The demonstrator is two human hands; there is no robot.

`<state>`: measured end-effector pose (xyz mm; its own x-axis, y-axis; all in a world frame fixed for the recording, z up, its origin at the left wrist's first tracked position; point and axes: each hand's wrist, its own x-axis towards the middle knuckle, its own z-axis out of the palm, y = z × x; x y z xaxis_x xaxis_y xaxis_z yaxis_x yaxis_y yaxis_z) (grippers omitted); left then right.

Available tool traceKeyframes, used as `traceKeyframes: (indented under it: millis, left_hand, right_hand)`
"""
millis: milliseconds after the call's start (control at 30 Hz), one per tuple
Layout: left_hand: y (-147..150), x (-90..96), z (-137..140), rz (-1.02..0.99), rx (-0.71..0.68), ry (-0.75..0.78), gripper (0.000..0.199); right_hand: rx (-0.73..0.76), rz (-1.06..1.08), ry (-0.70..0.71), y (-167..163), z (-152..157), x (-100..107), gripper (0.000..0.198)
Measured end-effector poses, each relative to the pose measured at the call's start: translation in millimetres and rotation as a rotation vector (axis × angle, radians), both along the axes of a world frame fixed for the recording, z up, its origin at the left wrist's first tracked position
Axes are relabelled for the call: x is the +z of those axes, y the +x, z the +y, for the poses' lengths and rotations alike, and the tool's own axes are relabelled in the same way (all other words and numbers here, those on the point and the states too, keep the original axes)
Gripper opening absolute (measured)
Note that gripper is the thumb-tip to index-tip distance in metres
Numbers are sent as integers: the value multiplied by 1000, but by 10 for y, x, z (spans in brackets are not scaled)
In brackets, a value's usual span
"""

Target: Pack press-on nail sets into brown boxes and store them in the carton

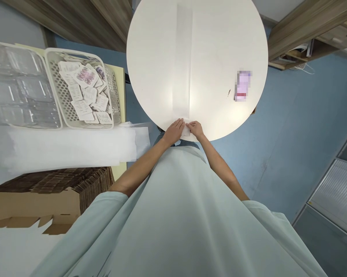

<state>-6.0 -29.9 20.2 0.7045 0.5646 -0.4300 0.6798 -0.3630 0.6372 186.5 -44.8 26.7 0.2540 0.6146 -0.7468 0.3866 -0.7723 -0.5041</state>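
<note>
Strip (182, 69) lies beneath left fingers (178, 124); touches right fingertips (188, 125).

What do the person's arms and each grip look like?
Left grip and right grip: bare human hands, no gloves. Left forearm and right forearm: uncovered, no watch or bracelet visible. Left sleeve and right sleeve: short, loose, pale grey-green. No cables. Rings: too small to tell.

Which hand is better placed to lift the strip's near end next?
Likely the right hand: it is curled at the edge of the translucent strip, while the left hand lies flatter on it.
</note>
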Motion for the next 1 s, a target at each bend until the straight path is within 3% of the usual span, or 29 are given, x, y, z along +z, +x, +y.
traceKeyframes:
  millis: [100, 233, 333, 433, 600, 767, 900, 1000]
  left_hand:
    - [30, 9, -3, 14, 14, -23, 80]
    - [37, 9, 42, 3, 64, -87, 83]
    - [45, 39, 96, -20, 118, -148, 82]
    - [69, 104, 170, -13, 228, -214, 72]
    - [76, 226, 349, 2, 535, -340, 51]
    - [0, 334, 409, -8, 744, -451, 38]
    - [-25, 343, 334, -46, 830, -443, 42]
    - [3, 264, 307, -16, 874, -379, 31]
  right_hand:
    - [141, -77, 70, 52, -35, 114, 15]
    - [447, -21, 284, 163, -104, 257, 54]
    - [604, 25, 294, 234, -118, 282, 65]
    - [591, 24, 277, 269, -78, 243, 58]
    - [483, 35, 253, 265, 62, 169, 37]
    - [498, -37, 222, 211, 221, 96, 29]
    - [497, -80, 207, 165, 321, 8, 31]
    - [478, -103, 201, 135, 363, -50, 33]
